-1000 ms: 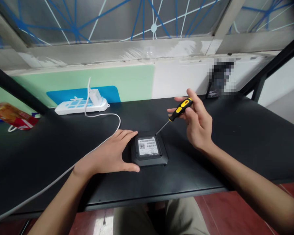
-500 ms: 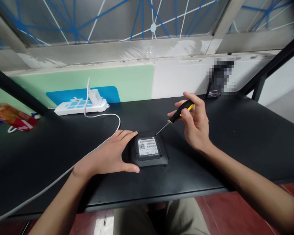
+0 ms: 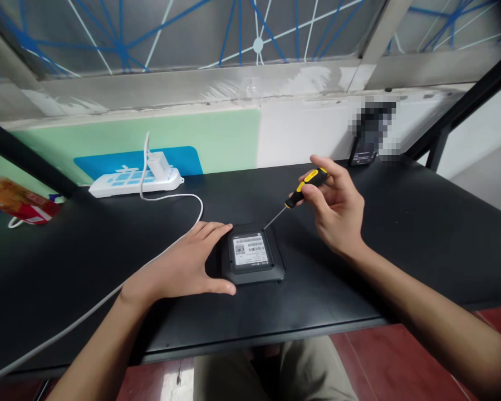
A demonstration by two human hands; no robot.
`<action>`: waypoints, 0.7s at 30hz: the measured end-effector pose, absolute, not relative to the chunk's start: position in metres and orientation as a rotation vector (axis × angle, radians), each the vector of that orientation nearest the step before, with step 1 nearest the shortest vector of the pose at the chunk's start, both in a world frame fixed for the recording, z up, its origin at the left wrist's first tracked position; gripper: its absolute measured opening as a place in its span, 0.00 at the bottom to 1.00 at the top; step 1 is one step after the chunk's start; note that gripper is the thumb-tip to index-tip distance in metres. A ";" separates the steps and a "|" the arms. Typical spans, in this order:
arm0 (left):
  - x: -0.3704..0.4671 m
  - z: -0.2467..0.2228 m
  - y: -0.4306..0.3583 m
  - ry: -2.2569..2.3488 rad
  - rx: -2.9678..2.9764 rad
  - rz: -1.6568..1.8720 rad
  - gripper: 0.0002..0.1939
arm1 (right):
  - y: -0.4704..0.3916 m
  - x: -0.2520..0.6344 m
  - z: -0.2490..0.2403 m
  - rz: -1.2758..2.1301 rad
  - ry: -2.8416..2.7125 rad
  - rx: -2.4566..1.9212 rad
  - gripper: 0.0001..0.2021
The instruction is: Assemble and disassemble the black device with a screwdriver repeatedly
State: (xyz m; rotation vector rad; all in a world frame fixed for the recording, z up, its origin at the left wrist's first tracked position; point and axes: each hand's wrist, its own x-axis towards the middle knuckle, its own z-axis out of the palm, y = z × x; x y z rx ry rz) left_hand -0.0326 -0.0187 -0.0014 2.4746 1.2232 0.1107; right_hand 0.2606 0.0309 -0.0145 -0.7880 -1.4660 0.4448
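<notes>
A square black device (image 3: 254, 272) lies on the dark table, a white label with a QR code and barcodes facing up. My left hand (image 3: 179, 267) holds its left side, with the fingers at the far left corner and the thumb by the near one. In my right hand (image 3: 338, 206) is a black and yellow screwdriver (image 3: 303, 186), pinched by its handle between thumb and fingers. It slants down to the left, and its tip meets the device's far right corner, where a screw is too small to make out.
A white power strip (image 3: 129, 184) with a plugged-in charger (image 3: 158, 165) stands along the wall. Its white cable (image 3: 96, 305) runs past my left forearm. A red and orange package (image 3: 20, 203) lies at the left, and a phone (image 3: 365, 147) leans against the wall at the back right.
The screwdriver handle has turned in my right fingers, showing more yellow. Its tip stays at the same corner. My left hand and the device keep their places, while the whole view shifts slightly.
</notes>
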 end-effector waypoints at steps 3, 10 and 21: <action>-0.032 -0.001 -0.018 1.225 2.466 0.102 0.54 | 0.030 0.261 -0.015 0.391 -1.474 -0.796 0.18; -0.031 0.002 -0.019 1.232 2.466 0.097 0.55 | 0.030 0.264 -0.023 0.614 -1.468 -0.769 0.23; -0.033 -0.001 -0.018 1.216 2.462 0.129 0.54 | 0.030 0.261 -0.016 0.413 -1.455 -0.874 0.19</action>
